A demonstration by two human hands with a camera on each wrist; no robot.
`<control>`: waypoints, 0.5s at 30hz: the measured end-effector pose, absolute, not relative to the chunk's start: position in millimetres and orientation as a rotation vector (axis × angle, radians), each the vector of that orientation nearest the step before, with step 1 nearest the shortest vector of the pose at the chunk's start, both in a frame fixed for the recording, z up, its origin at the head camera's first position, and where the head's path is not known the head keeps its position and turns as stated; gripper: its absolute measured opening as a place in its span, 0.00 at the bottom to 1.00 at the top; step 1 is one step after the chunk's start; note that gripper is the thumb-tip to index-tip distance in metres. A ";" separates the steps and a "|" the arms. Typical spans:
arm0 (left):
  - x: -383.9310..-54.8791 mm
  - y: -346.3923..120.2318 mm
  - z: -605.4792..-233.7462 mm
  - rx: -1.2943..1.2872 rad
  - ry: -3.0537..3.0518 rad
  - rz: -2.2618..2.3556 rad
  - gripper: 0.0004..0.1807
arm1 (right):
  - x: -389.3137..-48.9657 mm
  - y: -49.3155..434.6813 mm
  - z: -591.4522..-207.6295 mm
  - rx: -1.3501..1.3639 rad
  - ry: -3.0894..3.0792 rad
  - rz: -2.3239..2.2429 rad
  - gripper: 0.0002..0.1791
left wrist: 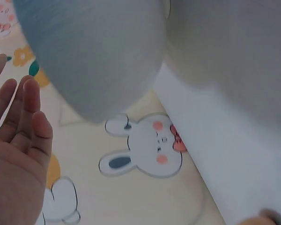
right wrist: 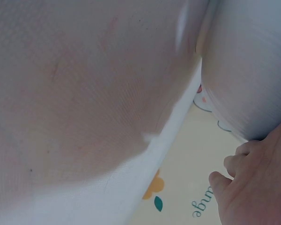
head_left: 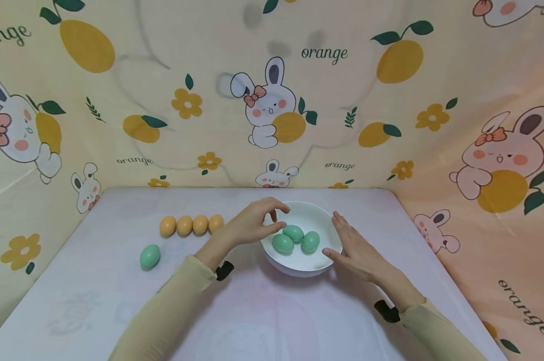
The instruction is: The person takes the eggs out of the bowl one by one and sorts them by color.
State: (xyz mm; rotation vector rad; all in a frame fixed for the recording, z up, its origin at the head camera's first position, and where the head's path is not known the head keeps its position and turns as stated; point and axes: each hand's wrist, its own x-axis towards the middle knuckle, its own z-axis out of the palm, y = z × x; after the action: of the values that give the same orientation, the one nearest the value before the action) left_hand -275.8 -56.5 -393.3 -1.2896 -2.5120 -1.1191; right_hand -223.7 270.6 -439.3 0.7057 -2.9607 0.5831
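A white bowl point(head_left: 294, 273) stands near the back middle of the table with three green eggs point(head_left: 310, 242) inside it. My left hand point(head_left: 253, 220) is over the bowl's left rim, fingers loosely bent and holding nothing, thumb tip above the eggs. In the left wrist view the left hand point(left wrist: 18, 154) shows its palm beside the bowl's outer wall point(left wrist: 98, 56). At the right rim my right hand point(head_left: 355, 250) lies along the bowl with straight fingers and the thumb over the edge. The right wrist view shows the right hand point(right wrist: 257, 183) close against the bowl's side point(right wrist: 248, 65).
Several orange eggs point(head_left: 184, 226) sit in a row left of the bowl, the last one partly behind my left wrist. One more green egg point(head_left: 150, 257) lies nearer on the left. A printed cloth wall point(head_left: 226, 165) rises behind the table point(head_left: 253, 321).
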 end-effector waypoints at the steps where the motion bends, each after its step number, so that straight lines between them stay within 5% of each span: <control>1: -277.3 -52.3 -393.7 -1.306 -2.522 -1.116 0.19 | -223.8 270.5 -439.3 0.706 -2.962 0.585 0.53; 15: -295.3 1.9 -400.5 -1.478 -2.719 -0.739 0.23 | -223.8 270.8 -438.3 0.703 -2.980 0.598 0.53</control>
State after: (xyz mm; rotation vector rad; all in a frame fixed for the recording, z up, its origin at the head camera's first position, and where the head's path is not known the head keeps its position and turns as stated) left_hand -295.3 1.9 -400.5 -1.4778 -2.7186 -0.7394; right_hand -223.8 270.8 -438.3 0.7034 -2.9801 0.5980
